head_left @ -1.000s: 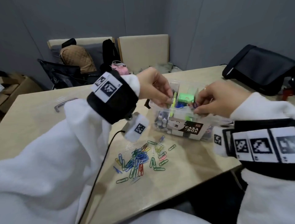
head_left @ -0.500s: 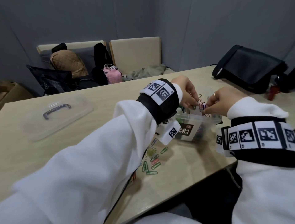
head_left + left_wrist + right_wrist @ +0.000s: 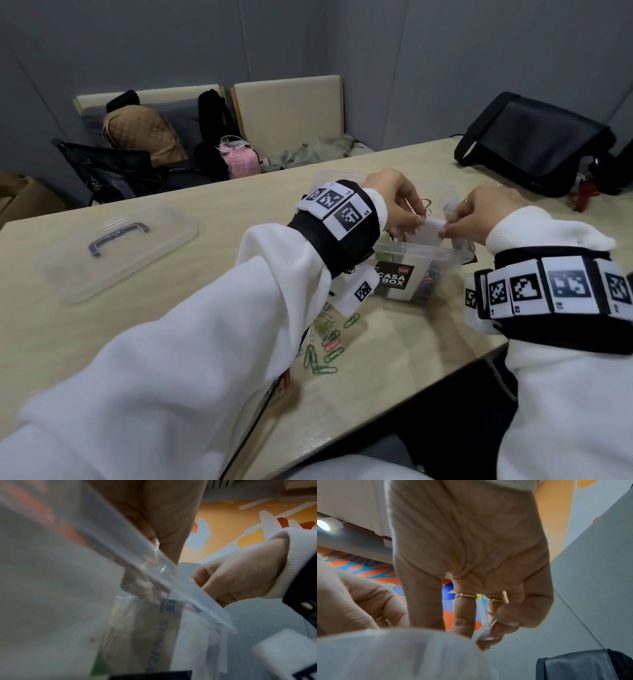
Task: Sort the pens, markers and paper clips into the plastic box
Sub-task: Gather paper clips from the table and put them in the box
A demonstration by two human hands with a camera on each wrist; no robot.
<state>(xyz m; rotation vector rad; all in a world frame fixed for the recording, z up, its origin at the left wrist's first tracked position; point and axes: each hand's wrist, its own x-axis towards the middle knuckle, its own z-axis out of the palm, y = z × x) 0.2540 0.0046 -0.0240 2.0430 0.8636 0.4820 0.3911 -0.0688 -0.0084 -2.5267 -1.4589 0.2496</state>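
A grey-walled room with a cushioned bench piled with bags frames a pale wooden surface where a person in white sleeves works. A black bag lies on the far right of the surface, and a clear lid with a dark handle lies well apart to the left. The clear plastic box, labelled "CASA BOX", stands near the front edge; its contents are too blurred to name. Above it the left hand and right hand meet, each grip pinching one end of a small white slip, fingers curled and thumbs pressed against it. A metal clip shows just behind the left fingers, though whether they hold it cannot be told. The left forearm and its tagged wristband cover much of the box's near left side. Coloured paper clips lie scattered on the surface in front of the box, partly hidden under the left sleeve. The right wrist view shows rings on the right hand.
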